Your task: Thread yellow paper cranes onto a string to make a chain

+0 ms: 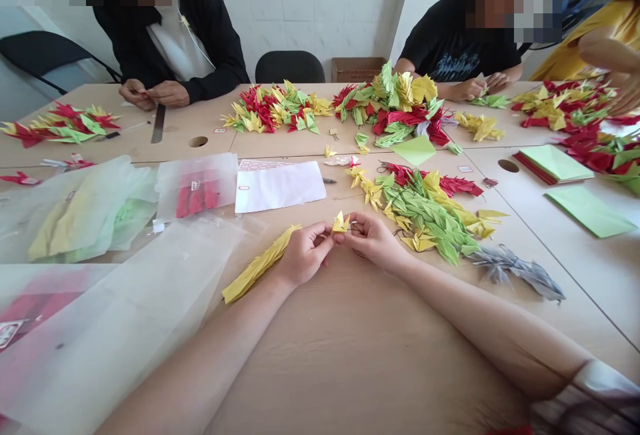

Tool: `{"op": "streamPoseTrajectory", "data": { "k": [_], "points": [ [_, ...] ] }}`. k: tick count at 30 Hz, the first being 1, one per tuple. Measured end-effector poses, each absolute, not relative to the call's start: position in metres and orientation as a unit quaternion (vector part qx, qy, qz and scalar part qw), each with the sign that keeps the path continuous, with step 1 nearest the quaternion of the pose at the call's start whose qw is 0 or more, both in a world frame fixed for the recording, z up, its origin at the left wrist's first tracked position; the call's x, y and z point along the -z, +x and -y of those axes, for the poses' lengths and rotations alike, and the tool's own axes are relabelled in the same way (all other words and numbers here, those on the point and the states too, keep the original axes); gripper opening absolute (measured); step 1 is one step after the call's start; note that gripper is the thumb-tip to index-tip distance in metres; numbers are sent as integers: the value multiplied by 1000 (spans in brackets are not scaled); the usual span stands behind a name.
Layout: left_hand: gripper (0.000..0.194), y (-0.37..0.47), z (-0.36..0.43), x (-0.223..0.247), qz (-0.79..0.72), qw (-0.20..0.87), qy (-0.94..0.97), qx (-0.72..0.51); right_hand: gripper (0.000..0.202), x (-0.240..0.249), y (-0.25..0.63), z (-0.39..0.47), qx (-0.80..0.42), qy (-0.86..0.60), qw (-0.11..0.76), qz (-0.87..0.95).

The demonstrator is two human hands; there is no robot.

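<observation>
A small yellow folded-paper crane (341, 223) is pinched between the fingertips of both hands, above the table. My left hand (306, 253) is closed on its left side, fingers curled. My right hand (374, 240) pinches it from the right, and a thin dark cord shows by those fingers. Just left of my left hand lies a row of stacked yellow folded paper (257, 267), partly hidden by the wrist. Beyond my right hand is a heap of green folded-paper pieces (430, 215) with yellow and red ones and dark cords among them.
Clear plastic bags (165, 288) with coloured paper cover the left side. A white sheet (281, 186) and a grey bundle (520, 268) lie nearby. Green paper squares (590, 211) are at the right. Several people sit across the table, behind colourful paper heaps (275, 107).
</observation>
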State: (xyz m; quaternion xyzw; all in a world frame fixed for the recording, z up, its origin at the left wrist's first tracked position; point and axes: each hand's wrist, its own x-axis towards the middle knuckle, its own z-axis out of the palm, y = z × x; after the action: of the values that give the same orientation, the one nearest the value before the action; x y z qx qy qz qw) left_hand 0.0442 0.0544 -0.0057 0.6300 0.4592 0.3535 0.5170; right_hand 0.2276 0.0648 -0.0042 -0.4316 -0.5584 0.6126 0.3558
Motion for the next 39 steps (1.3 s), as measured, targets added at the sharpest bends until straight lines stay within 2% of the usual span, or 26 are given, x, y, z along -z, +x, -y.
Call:
{"op": "streamPoseTrajectory", "data": {
  "k": [6, 16, 32, 39],
  "points": [
    [29, 47, -52, 2, -467, 520, 620, -356, 44, 5, 223, -63, -615, -443, 405, 511],
    [27, 44, -55, 0, -460, 532, 587, -401, 37, 4, 226, -62, -604, -431, 419, 523],
    [20, 47, -50, 3, -447, 386, 714, -376, 32, 8, 224, -64, -650, -399, 426, 487],
    [24, 50, -49, 0, -459, 447, 668, -378, 27, 23, 230, -68, -663, -378, 436, 476]
  ]
}}
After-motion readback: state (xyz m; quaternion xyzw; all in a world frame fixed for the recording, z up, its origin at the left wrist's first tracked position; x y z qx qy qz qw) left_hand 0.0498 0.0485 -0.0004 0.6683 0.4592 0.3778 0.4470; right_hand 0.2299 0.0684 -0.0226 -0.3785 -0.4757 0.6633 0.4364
